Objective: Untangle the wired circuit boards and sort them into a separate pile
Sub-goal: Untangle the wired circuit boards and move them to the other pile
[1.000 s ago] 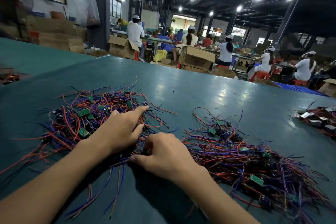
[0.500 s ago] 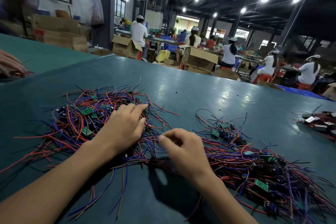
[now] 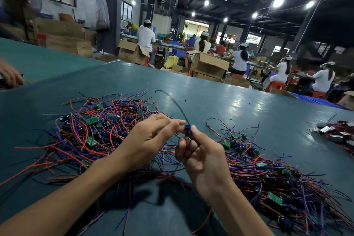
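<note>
Two heaps of small green circuit boards with red, blue and black wires lie on the teal table: a tangled pile (image 3: 99, 130) on the left and a second pile (image 3: 272, 178) on the right. Between them, raised above the table, my right hand (image 3: 201, 157) pinches a small dark wired board (image 3: 187, 128) with its wires running down through my fingers. My left hand (image 3: 151, 136) pinches the same board from the left. A black wire (image 3: 176, 103) arcs up from it.
The teal table (image 3: 220, 101) stretches far ahead. Boxed components with wires (image 3: 337, 134) lie at the right edge. Another person's hand (image 3: 10, 76) reaches in at the far left. Cardboard boxes (image 3: 208, 67) and seated workers are beyond the table.
Both hands have lifted off the piles and come together, holding one wired board above the table. The camera has tilted and moved closer.
</note>
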A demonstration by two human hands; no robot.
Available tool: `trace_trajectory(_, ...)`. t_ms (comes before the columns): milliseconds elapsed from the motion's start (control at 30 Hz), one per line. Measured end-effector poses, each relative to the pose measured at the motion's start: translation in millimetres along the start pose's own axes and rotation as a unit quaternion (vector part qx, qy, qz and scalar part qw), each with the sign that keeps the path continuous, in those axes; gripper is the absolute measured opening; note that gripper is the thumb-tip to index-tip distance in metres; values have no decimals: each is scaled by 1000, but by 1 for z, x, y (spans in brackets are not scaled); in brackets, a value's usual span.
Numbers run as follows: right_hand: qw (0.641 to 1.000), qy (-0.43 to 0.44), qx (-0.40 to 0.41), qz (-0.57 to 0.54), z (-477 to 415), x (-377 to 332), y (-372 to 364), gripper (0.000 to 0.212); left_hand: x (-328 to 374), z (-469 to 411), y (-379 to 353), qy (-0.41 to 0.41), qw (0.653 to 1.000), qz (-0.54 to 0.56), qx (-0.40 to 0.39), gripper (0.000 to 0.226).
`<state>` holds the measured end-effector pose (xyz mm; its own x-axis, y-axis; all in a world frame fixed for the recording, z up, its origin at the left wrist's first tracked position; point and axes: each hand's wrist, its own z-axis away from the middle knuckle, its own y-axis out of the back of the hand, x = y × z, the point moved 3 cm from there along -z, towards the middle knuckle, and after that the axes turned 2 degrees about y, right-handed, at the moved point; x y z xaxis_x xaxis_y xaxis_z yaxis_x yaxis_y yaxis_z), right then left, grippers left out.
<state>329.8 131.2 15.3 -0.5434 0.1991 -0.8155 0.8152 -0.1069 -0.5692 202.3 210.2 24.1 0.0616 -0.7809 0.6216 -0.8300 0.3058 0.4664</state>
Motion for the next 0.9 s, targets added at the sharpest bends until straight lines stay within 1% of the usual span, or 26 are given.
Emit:
trace_trajectory(33,1000,-7,-4,2,0,4,-2,24,0,0,-4,30,998,62,-7,31)
trace_trajectory(100,1000,-11,-15,14,0,8,-4,24,-1,-1,-11,87,982,169,-3,34)
trace_trajectory(167,999,-9,-30,29,1,9,-4,26,-4,0,-14,148,951,273,8,32)
trace_trajectory(233,998,-14,-41,36,1,10,-3,26,-9,0,-16,193,920,342,7,34)
trace_trajectory(333,997,-21,-45,50,2,12,-2,29,-16,-2,-17,225,883,410,33,44)
trace_trajectory(400,996,-25,-50,75,3,13,-1,33,-21,-5,-16,235,863,443,55,43)
trace_trajectory(533,994,-30,-54,90,6,14,-3,33,-26,-7,-17,247,848,465,67,39)
trace_trajectory(567,993,-26,-51,100,6,13,-4,32,-26,-7,-17,249,844,470,66,40)
trace_trajectory(633,990,6,-40,135,8,6,-3,28,-26,-7,-15,250,838,480,69,50)
trace_trajectory(667,984,36,-32,171,8,-1,-2,26,-28,-7,-12,250,843,470,77,54)
trace_trajectory(700,973,75,-24,217,9,-12,0,25,-32,-6,-8,248,857,441,93,52)
trace_trajectory(733,958,116,-14,262,10,-26,2,24,-34,-5,-3,241,883,387,112,46)
trace_trajectory(767,944,151,-3,293,11,-44,4,24,-36,-4,3,224,915,308,132,42)
trace_trajectory(800,934,179,2,309,12,-64,6,24,-39,-3,9,193,948,204,147,42)
trace_trajectory(833,924,201,3,326,13,-85,8,24,-41,0,15,153,974,82,147,43)
trace_trajectory(867,910,219,7,352,15,-105,10,26,-42,2,18,109,985,-46,126,45)
trace_trajectory(900,894,231,13,383,18,-123,14,29,-43,3,20,74,980,-162,92,44)
